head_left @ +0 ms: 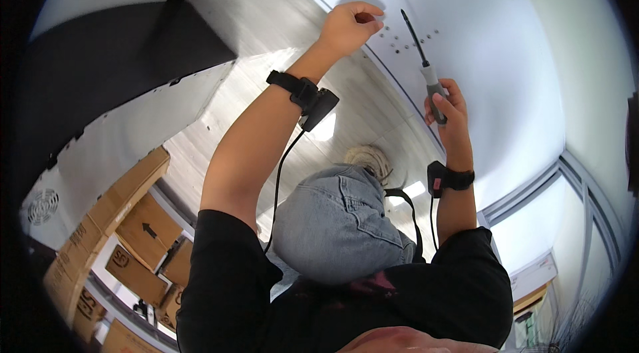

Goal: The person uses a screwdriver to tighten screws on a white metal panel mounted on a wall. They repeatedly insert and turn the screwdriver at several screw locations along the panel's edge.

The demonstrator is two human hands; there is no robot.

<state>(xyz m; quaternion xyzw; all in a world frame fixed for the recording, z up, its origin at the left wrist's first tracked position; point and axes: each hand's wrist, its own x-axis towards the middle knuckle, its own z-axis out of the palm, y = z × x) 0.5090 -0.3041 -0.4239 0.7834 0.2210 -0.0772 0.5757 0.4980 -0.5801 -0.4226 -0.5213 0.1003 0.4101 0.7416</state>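
Head view shows a cluster of small dark screws (406, 41) lying loose on the white panel (506, 53), between the two raised hands and near the panel's grey edge. A screwdriver (426, 70) stands just to the right of them; its dark shaft points up and slightly left, so its tip ends above the cluster, while its grey handle runs down into the right hand (447, 105). The tool's long axis lies roughly along the panel's edge.

That right hand is wrapped in a fist around the lower handle, fingers curled shut on it, wrist below and forearm coming up from the lower edge. It sits below and to the right of the screws.

The left hand (350, 23) is just left of the screws and is the nearer of the two. Its fingers are curled with the tips drawn together toward the thumb at the panel's edge; whether they pinch a screw cannot be told. The left forearm rises steeply from the lower left, bent at the elbow.

Each wrist carries a black strap with a small device (318, 105) and a trailing cable. Below lie pale floorboards (266, 27) and cardboard boxes (143, 223) at lower left.
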